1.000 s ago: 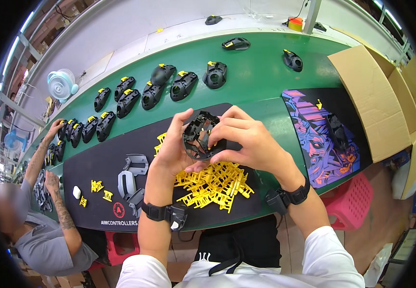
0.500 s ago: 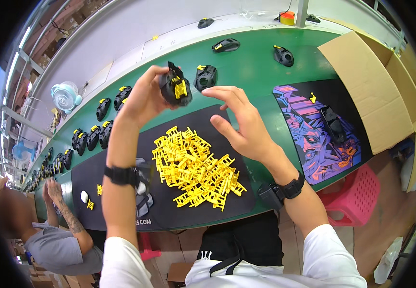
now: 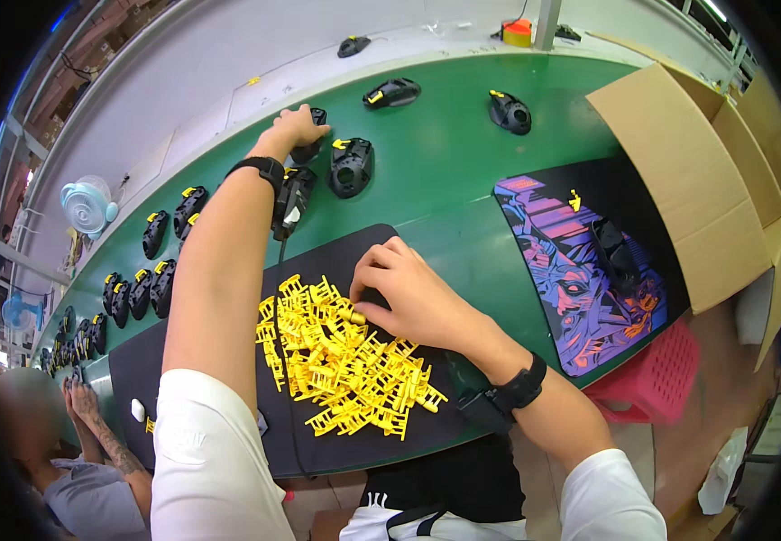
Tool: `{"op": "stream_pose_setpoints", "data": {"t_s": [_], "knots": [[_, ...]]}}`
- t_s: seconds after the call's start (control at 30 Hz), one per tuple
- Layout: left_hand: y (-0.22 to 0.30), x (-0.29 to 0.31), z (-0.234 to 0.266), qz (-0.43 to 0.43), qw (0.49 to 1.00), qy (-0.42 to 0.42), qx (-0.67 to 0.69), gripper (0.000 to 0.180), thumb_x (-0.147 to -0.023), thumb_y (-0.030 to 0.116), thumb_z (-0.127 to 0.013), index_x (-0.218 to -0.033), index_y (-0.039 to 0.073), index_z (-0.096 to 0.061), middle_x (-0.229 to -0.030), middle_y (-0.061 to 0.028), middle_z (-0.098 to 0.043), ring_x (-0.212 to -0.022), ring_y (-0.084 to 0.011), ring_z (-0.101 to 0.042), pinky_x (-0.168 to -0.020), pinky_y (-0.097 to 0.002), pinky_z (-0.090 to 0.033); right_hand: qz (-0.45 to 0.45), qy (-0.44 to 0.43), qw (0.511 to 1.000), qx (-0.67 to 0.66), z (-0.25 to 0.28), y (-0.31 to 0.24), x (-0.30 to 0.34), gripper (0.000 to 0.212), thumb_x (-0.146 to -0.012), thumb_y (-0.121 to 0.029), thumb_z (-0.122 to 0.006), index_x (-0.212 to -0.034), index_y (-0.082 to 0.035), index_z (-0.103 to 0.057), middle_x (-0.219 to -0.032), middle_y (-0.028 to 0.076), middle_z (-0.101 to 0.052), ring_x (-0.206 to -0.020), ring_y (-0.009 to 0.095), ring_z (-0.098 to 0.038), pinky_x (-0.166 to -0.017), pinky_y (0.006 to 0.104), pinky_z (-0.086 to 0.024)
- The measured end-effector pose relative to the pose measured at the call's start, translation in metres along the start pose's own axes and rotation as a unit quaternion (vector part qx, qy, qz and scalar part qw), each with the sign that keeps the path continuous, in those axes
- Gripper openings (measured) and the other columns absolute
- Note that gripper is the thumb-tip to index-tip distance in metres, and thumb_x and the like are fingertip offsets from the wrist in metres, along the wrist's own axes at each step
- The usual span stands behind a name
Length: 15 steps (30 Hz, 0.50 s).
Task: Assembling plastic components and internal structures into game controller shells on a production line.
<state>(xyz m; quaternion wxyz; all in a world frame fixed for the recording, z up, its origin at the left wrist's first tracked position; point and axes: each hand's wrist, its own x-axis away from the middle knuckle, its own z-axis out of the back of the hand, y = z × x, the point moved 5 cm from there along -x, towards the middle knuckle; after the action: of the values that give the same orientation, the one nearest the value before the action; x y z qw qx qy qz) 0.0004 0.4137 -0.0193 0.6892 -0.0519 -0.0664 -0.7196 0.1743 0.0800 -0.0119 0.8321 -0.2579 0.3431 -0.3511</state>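
At the far left of the bench, my left hand (image 3: 293, 128) grips a black computer mouse shell (image 3: 307, 151), which the fingers partly cover. My right hand (image 3: 413, 293) is curled at the upper right edge of a pile of small yellow plastic frame-shaped parts (image 3: 341, 370). Its thumb and fingers close on a yellow part (image 3: 353, 316) there. Beside my left wrist is a dark object (image 3: 293, 200) with a white tip and a cable running down across the pile; its kind is unclear. To its right sits another black mouse shell (image 3: 351, 169) with a yellow part on it.
More mouse shells (image 3: 163, 287) line the bench's left, and others (image 3: 510, 112) stand at the back. A patterned mat (image 3: 557, 270) holds a black shell (image 3: 614, 252) and a yellow part (image 3: 574, 200). At right are an open carton (image 3: 670, 180) and a pink stool (image 3: 652, 374). A co-worker (image 3: 93, 491) sits left.
My left hand has carried the mouse shell forward and left, down to the bench. My right hand has dropped from beside it to the yellow pile, its fingers going from spread to curled.
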Motion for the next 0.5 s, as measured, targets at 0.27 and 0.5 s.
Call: {"op": "stream_pose_setpoints", "data": {"t_s": [0.27, 0.5], "knots": [[0.090, -0.010, 0.013, -0.182, 0.977, 0.106, -0.002, 0.075, -0.090, 0.054, -0.060, -0.150, 0.013, -0.042, -0.146, -0.0357, -0.041, -0.139, -0.0501, -0.036, -0.115, -0.0535, -0.033, -0.009, 0.000, 0.999, -0.042, 0.013, -0.001, -0.002, 0.024, -0.080, -0.010, -0.071, -0.103, -0.007, -0.069, -0.107, 0.011, -0.056, -0.104, 0.030, -0.052, -0.093, 0.0413, -0.045], [0.105, -0.043, 0.002, -0.291, 0.943, 0.101, 0.128, 0.056, -0.083, 0.031, -0.077, -0.130, 0.013, -0.051, -0.117, -0.0311, -0.063, -0.113, -0.0452, -0.059, -0.097, -0.0484, -0.047, 0.064, 0.005, 0.994, -0.084, 0.012, -0.014, -0.003, 0.013, -0.076, -0.011, -0.078, -0.086, -0.009, -0.071, -0.101, 0.006, -0.056, -0.098, 0.025, -0.052, -0.087, 0.0354, -0.047]]}}
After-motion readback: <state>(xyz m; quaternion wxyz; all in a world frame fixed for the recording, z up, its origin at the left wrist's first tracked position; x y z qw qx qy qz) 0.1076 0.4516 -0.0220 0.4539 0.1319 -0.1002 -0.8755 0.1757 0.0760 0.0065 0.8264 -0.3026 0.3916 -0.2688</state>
